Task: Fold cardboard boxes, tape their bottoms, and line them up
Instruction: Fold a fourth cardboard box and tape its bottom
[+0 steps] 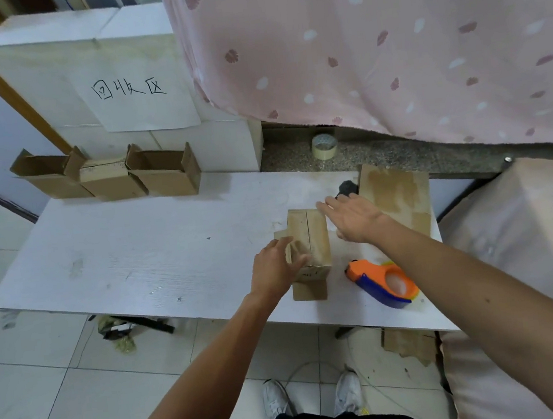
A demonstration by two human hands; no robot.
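A small cardboard box [309,240] stands bottom-up near the table's front right, its bottom flaps closed with a seam down the middle. My left hand [276,269] grips its near left side. My right hand [353,216] hovers flat and open just right of the box, fingers spread, holding nothing. An orange and blue tape dispenser [383,281] lies on the table right of the box. Three folded boxes [109,175] stand in a row at the table's far left. A flat stack of unfolded cardboard [396,195] lies at the far right.
A white table [135,256] bears everything. White blocks with a handwritten paper sign [138,94] rise behind the row. A tape roll [324,147] sits on the stone ledge. A pink curtain [387,41] hangs at the back right. Scraps lie on the tiled floor.
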